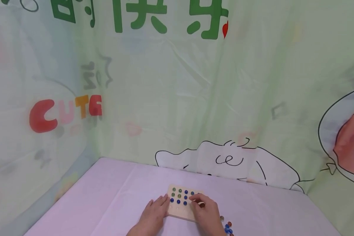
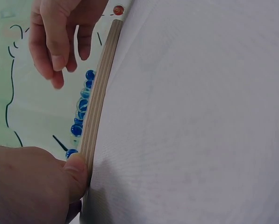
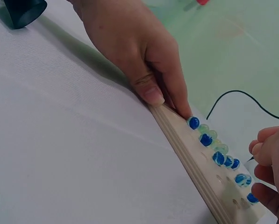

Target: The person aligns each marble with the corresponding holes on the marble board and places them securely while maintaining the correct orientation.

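A pale wooden board point(image 1: 181, 214) with rows of round hollows lies on the table. Green and blue glass marbles point(image 1: 178, 202) fill its far rows; hollows near the front edge are bare. My left hand point(image 1: 154, 212) holds the board's near left corner, thumb point(image 3: 153, 94) at the front edge and forefinger along the left side. Over the right part of the board hovers my right hand point(image 1: 206, 209), fingers bent and hanging loosely. In the left wrist view, nothing shows between the right hand's fingers point(image 2: 59, 60). The marbles under it are partly hidden in the head view.
To the right of the board lie several loose marbles point(image 1: 228, 230), blue and brown. A pale pink-white cloth point(image 1: 121, 186) covers the table. Printed curtains point(image 1: 165, 98) enclose its back and left. A dark cylindrical object point(image 3: 26, 13) shows top left in the right wrist view.
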